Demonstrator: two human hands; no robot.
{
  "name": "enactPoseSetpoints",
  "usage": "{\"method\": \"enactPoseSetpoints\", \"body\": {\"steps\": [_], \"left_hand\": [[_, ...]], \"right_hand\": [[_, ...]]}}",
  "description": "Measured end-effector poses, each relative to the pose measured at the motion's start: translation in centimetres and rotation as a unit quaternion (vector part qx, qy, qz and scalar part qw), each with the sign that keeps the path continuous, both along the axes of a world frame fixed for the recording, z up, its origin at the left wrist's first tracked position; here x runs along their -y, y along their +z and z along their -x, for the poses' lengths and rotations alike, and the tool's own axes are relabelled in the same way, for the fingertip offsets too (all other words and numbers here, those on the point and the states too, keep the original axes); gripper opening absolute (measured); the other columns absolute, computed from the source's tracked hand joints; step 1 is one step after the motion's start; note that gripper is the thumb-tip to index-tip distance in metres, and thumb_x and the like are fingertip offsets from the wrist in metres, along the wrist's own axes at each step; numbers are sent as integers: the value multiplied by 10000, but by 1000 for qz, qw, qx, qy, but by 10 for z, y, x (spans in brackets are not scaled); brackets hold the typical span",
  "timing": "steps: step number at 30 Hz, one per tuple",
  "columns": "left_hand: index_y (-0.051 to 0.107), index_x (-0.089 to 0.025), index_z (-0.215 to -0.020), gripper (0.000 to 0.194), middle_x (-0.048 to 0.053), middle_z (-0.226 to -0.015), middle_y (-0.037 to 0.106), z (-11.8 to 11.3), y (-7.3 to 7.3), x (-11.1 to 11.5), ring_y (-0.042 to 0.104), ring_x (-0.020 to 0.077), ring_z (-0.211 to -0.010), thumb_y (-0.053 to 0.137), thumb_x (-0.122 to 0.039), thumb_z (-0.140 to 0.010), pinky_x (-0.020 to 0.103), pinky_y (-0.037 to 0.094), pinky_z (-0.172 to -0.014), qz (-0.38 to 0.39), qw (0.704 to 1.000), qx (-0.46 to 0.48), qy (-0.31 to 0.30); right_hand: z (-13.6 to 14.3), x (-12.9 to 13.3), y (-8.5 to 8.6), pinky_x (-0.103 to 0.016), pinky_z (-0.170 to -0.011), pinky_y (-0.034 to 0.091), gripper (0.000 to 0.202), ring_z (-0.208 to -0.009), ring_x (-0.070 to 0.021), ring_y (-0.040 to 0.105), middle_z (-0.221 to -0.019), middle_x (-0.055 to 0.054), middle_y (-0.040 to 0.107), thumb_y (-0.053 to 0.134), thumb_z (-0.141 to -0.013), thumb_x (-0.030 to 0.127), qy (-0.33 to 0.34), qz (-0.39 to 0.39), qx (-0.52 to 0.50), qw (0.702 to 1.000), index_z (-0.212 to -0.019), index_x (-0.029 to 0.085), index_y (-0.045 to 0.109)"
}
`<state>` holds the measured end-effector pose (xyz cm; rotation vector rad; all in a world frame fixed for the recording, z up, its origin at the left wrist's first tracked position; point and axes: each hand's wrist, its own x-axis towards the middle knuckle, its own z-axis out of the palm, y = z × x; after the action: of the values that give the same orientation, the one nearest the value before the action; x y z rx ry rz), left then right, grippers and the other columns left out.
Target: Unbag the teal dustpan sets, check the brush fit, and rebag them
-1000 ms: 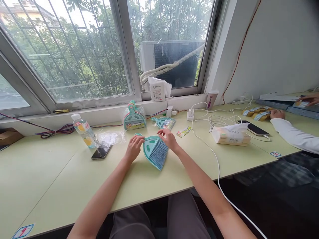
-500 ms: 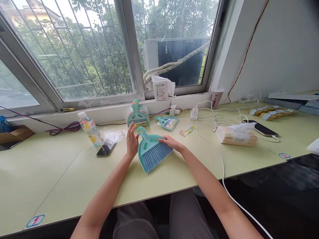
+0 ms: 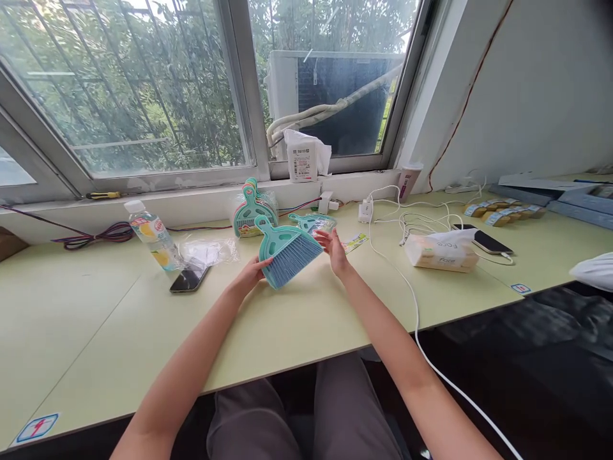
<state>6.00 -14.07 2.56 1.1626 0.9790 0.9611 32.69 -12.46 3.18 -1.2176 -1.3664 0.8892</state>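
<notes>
A mint-green dustpan (image 3: 269,235) with a blue-bristled hand brush (image 3: 293,259) nested in it is held tilted above the table. My left hand (image 3: 252,273) grips its lower left edge, thumb on the front and the other fingers hidden behind. Beside its right edge my right hand (image 3: 334,250) is open, fingers spread and holding nothing. Whether a fingertip touches the bristles I cannot tell. Behind the dustpan stands a stack of wrapped dustpan sets (image 3: 253,207). Another bagged set (image 3: 313,222) lies behind to the right, near a printed card (image 3: 355,243).
On the left are a drink bottle (image 3: 154,236), a phone (image 3: 190,277) and clear plastic wrap (image 3: 215,251). To the right lie a tissue pack (image 3: 441,253), a second phone (image 3: 488,241) and a white cable (image 3: 416,306) running over the table's front edge.
My left hand has closed on the dustpan's left edge. My right hand has let go of the right edge and opened. The dustpan is raised slightly and shifted left in view.
</notes>
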Motion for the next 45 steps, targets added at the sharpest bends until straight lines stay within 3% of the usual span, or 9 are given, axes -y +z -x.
{"method": "enactPoseSetpoints", "body": {"steps": [4,7,10,16,24,30,35,38,45], "left_hand": [[618,-192,-1095,354,78,-1076,701,8,-2,-9,688,195,-904,714,-267,-763,310,591,-762,13,998,36,54],[605,-201,-1140,367,73,-1079,701,10,-4,-12,689,185,-899,680,-210,-781,323,597,-794,23,995,57,81],[598,-189,-1141,366,77,-1064,700,9,-5,-13,689,179,-878,676,-205,-784,309,602,-772,28,994,51,88],[601,-184,-1119,381,81,-1077,688,7,-6,-11,687,183,-884,717,-222,-758,263,598,-712,22,997,32,72],[616,-175,-1120,408,85,-1103,687,3,1,-5,684,183,-910,746,-202,-734,258,588,-747,36,996,34,78],[614,-172,-1088,354,80,-1044,697,2,-1,-9,685,173,-810,716,-179,-749,279,597,-697,44,994,36,93],[624,-170,-1066,320,77,-1023,700,1,-1,-10,681,164,-814,698,-157,-756,262,593,-696,34,993,43,100],[618,-171,-1061,316,70,-1007,698,-1,1,-7,676,154,-792,693,-146,-756,256,591,-690,43,992,44,107],[596,-177,-1059,333,64,-1002,681,-5,4,0,669,168,-829,687,-140,-741,299,592,-742,32,991,27,129]], "right_hand": [[-24,-8,-7,-568,-1064,272,513,-1390,-344,305,-1465,-160,451,481,-884,529,-210,-18,194,958,-1274,211,582],[-47,-13,-17,-621,-1087,169,597,-1445,-350,198,-1528,-197,348,585,-851,474,-250,74,299,918,-1369,190,500],[-63,-16,-23,-581,-1090,191,664,-1426,-360,254,-1516,-240,354,611,-837,509,-207,140,365,897,-1378,140,496],[-57,-14,-19,-393,-960,364,360,-1190,-278,534,-1234,-137,649,540,-896,383,-180,122,439,872,-1171,190,672],[-42,-11,-13,-405,-987,260,255,-1085,-244,568,-1015,-77,718,537,-876,343,-177,102,448,870,-987,270,754],[-44,-7,-14,-405,-949,284,328,-1175,-266,497,-1251,-60,653,634,-822,425,-119,38,455,882,-1112,292,710],[-41,-4,-15,-464,-1053,249,556,-1318,-292,407,-1470,-45,485,643,-773,591,-41,64,458,886,-1256,316,622],[-42,-6,-20,-456,-1064,264,538,-1326,-273,425,-1460,-46,496,628,-794,578,-53,63,451,889,-1268,323,606],[-43,-11,-19,-395,-944,382,240,-1081,-245,598,-1102,-81,712,520,-925,336,-165,-12,415,895,-1029,238,714]]}}
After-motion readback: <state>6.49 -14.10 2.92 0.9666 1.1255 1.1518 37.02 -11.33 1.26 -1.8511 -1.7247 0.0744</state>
